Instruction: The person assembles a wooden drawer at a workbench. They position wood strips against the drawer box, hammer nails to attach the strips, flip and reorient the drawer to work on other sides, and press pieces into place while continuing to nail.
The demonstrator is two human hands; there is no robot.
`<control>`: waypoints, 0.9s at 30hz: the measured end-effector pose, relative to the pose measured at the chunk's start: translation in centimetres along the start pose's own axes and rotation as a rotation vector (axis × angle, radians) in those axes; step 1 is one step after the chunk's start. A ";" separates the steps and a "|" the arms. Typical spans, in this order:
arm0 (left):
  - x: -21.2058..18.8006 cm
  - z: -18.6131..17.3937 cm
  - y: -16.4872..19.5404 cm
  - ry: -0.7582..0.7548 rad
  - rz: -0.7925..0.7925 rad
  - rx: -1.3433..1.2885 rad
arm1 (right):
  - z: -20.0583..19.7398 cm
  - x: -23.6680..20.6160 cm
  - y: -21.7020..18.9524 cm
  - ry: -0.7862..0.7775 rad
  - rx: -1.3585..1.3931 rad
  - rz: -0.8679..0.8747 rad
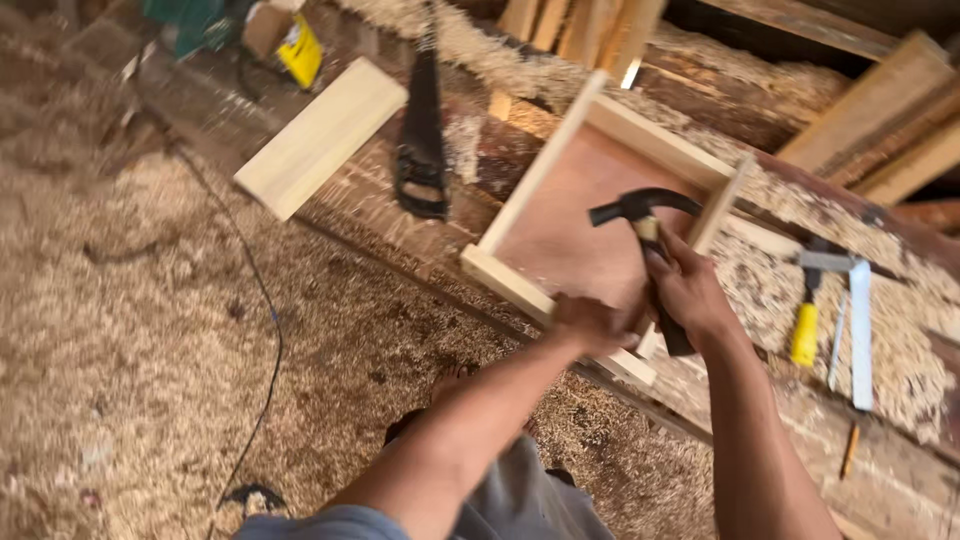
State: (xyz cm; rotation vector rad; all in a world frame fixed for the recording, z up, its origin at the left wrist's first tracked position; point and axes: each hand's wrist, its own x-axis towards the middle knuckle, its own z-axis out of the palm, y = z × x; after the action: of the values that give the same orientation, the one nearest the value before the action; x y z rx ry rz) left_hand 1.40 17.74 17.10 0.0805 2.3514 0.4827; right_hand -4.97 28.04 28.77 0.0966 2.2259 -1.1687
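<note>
While my right hand (690, 290) wraps its grip tight on the claw hammer (645, 215) above the wooden frame (600, 200), my left hand (590, 325) clamps the frame's near rail. Beyond the frame, a handsaw (422, 130) lies on the desk (900, 470).

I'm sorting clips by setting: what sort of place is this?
Likely a carpentry workshop: pale wood shavings cover the floor, a black-handled handsaw lies on the bench, and the right hand holds a black claw hammer.

Sawdust-covered floor (120, 330); rough wooden workbench (900, 480); stacked planks (880, 120) behind.
</note>
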 end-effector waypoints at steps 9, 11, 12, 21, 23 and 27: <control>8.0 4.3 0.4 -0.013 0.052 0.178 | 9.8 6.7 -5.0 -0.452 -0.600 -0.106; 8.6 4.2 0.1 -0.014 0.040 0.168 | 9.9 7.0 -5.0 -0.397 -0.529 0.016; 8.6 4.0 -0.1 -0.009 0.034 0.168 | 9.8 7.0 -5.1 -0.370 -0.494 0.075; 7.0 2.1 -1.0 0.039 0.028 0.160 | 8.2 6.0 -6.1 -0.272 -0.432 0.135; 6.7 2.3 -1.2 0.091 0.061 0.143 | 7.4 5.5 -5.6 -0.346 -0.417 0.158; 5.7 5.4 -2.2 0.504 0.288 0.034 | 5.7 4.4 -3.9 -0.261 -0.336 0.132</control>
State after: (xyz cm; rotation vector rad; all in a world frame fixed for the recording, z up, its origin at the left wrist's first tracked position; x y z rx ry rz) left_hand 1.00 18.50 9.04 0.3531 2.8589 0.6635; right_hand -7.11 20.34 26.78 -0.0441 2.1131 -0.6821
